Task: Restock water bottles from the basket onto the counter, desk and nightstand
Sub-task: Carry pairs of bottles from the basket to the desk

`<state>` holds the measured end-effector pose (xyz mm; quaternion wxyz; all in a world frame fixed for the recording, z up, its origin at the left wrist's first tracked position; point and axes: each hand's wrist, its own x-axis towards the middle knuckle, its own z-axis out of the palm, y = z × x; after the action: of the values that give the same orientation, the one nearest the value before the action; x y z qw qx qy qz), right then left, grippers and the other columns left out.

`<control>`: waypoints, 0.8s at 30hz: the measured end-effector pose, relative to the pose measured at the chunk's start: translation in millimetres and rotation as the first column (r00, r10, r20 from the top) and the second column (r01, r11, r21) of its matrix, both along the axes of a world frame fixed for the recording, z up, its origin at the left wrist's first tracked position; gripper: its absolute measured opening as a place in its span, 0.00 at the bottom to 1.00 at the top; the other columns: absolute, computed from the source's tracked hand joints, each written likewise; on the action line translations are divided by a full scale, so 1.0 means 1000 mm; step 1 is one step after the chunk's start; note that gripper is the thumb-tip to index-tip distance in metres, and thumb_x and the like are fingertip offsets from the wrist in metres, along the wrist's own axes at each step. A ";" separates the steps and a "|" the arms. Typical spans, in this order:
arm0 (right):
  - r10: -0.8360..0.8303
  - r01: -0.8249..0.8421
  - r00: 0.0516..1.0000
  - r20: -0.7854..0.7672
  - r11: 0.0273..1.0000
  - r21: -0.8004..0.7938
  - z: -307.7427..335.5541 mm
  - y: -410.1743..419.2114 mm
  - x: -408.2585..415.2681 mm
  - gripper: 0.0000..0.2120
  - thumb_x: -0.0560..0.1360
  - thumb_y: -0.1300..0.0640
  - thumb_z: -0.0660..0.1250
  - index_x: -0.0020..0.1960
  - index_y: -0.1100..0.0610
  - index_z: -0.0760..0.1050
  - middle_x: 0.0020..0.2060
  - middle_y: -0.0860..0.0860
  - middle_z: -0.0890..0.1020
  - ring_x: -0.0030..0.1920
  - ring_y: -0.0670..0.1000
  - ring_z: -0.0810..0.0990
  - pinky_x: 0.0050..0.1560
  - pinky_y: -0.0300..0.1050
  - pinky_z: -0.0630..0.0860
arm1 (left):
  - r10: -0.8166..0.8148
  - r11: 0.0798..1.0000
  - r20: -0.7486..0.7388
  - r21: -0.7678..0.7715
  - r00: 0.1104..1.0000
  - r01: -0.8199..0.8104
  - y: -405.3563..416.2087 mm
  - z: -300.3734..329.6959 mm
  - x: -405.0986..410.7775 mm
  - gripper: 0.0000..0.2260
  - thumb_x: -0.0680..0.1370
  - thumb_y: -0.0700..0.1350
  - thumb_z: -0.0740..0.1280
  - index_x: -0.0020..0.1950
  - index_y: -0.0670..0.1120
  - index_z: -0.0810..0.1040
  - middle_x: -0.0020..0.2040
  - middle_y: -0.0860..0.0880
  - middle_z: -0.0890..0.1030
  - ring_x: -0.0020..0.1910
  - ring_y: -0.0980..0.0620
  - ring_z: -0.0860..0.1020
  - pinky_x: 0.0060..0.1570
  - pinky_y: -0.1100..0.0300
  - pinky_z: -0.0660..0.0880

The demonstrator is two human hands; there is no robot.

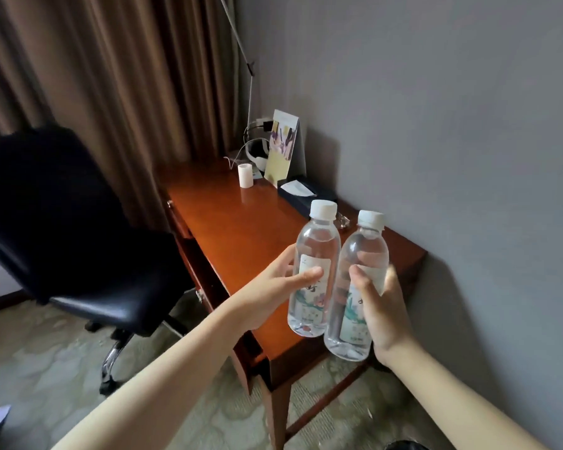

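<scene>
Two clear water bottles (both full, white-capped) are held upright, side by side, above the near end of the desk (228, 222): the left hand (273, 293) grips the left bottle (314, 274), the right hand (382, 306) grips the right bottle (355, 287). Beyond them lie a tissue box (298, 193), a brochure (281, 147) and a white cup (245, 175); a black chair (62, 228) stands left.

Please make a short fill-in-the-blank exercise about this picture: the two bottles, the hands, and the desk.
1. Each hand holds one water ____.
2. The left hand and the right hand hold the bottles above the wooden ____.
3. The caps of the left bottle and the right bottle are ____ in colour.
4. The black office chair stands to the ____ of the desk.

Missing words: bottle; desk; white; left
</scene>
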<state>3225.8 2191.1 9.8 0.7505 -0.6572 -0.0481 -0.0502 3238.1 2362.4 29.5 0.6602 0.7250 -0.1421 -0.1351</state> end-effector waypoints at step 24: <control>-0.364 0.342 0.906 -0.214 0.930 -0.134 -0.050 0.039 0.261 0.29 0.69 0.47 0.68 0.65 0.42 0.58 0.60 0.45 0.73 0.57 0.40 0.75 0.41 0.33 0.75 | -0.425 0.893 -0.125 0.109 0.897 0.438 0.016 -0.058 0.373 0.23 0.70 0.49 0.74 0.63 0.54 0.73 0.61 0.52 0.79 0.59 0.55 0.78 0.60 0.58 0.74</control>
<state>3486.5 2229.8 -40.5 0.6976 -0.6908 0.1585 -0.1049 3611.5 2378.6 -28.7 0.5698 0.7105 -0.2575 -0.3229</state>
